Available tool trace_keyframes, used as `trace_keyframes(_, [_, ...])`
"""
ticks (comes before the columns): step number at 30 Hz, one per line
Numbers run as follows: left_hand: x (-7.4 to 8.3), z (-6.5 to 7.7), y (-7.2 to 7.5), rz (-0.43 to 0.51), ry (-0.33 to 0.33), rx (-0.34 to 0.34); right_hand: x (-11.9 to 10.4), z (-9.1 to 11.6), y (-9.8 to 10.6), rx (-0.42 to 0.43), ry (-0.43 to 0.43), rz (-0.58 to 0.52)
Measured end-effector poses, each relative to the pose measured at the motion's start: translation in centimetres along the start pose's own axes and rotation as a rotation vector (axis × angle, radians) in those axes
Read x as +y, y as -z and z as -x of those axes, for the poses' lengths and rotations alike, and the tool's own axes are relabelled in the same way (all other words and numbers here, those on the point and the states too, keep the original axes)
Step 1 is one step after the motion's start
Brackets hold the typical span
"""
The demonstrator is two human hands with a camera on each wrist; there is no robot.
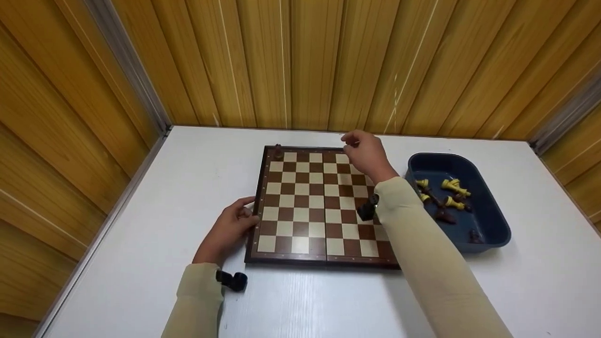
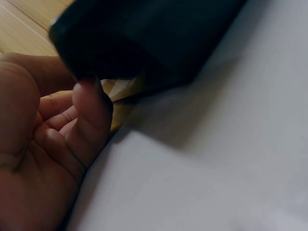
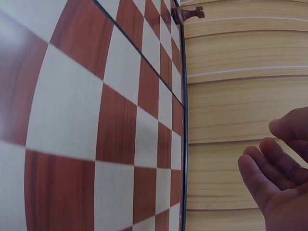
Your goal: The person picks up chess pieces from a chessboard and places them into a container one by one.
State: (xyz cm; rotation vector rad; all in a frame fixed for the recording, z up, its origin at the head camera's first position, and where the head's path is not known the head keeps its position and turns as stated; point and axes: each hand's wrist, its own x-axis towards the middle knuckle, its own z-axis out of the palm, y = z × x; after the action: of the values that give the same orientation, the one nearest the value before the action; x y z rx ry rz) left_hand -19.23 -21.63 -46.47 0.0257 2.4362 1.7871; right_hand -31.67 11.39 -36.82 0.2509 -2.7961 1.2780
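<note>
A brown and cream chessboard (image 1: 300,204) lies on the white table. Thumb and fingertips of my left hand (image 1: 230,230) hold its left edge; in the left wrist view the fingers curl at a dark edge. Over the board's far right corner is my right hand (image 1: 368,152). Its fingers (image 3: 262,178) are loosely bent, with thumb and fingertips apart and nothing visible between them. A dark brown rook (image 3: 189,14) stands upright on the far left corner square.
At the right of the board stands a dark blue bin (image 1: 504,230) with several yellow chess pieces (image 1: 455,188) and dark brown pieces (image 1: 445,216) lying in it. Wood-patterned panels (image 1: 310,65) rise behind the table and at both sides. My right forearm crosses the board's right part.
</note>
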Motion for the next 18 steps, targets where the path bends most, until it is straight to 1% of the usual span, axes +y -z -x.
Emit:
trace_keyframes(3, [0.1, 0.0, 0.0, 0.003, -0.008, 0.005, -0.2, -0.2, -0.6, -0.007, 0.022, 0.001])
trace_keyframes(11, [0.1, -0.1, -0.1, 0.017, 0.007, -0.003, -0.8, -0.8, -2.3, -0.01, 0.048, -0.004])
trace_keyframes(18, [0.0, -0.1, -0.2, 0.092, 0.035, 0.008, -1.5, -1.3, -3.7, -0.027, 0.055, -0.039])
